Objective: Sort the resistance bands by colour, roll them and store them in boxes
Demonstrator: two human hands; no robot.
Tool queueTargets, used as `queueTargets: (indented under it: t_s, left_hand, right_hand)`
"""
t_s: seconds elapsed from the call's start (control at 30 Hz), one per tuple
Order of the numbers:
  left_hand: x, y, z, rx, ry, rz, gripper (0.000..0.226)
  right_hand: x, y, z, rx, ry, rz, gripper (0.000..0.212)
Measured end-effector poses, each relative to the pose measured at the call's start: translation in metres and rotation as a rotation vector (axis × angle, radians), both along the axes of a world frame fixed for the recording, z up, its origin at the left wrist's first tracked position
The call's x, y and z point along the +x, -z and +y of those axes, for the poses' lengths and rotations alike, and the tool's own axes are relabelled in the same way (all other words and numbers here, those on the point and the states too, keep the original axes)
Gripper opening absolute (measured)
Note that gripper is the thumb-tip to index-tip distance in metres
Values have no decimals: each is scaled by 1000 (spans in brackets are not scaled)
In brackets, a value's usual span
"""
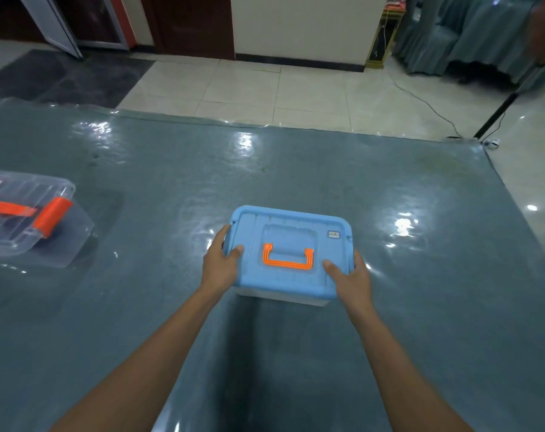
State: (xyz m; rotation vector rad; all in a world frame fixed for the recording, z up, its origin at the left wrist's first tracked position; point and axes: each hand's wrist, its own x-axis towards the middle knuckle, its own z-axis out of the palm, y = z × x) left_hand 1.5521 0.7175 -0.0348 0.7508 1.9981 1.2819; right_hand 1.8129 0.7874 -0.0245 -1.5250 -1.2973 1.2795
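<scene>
Box (pixel 296 226) gripped at both lid ends by left hand (pixel 219 264) and right hand (pixel 351 280)

The counter (pixel 296 169) lay open behind the blue-lidded box (pixel 291 238) and to its right. On the left a clear box (pixel 13 236) stood well apart, leaving a wide strip of counter between the two.

Your blue lid (pixel 291 244) hides whatever lies under it, and most of your fingers (pixel 222 236) vanish down its two sides. The clear box (pixel 24 213) runs off the left edge there, and the lid's small label (pixel 333 234) is too tiny to read.
</scene>
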Motion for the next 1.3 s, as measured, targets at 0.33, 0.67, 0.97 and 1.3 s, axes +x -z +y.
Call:
queueTargets:
  t_s: [0.33,0.67,0.97,1.3]
  left_hand:
    - [4,-6,26,-107,89,144,60]
    - [27,-18,1,-153,692,1076,63]
    - [29,-11,0,-260,750,1122,70]
    - [32,-53,5,-369,883,1096,64]
  right_hand:
    - [2,-1,27,-8,-11,-89,42]
    - [-19,-1,-8,564,-458,-981,48]
    - [-23,4,-13,541,-474,-1092,54]
    - [-35,-33,-13,296,-642,-1232,57]
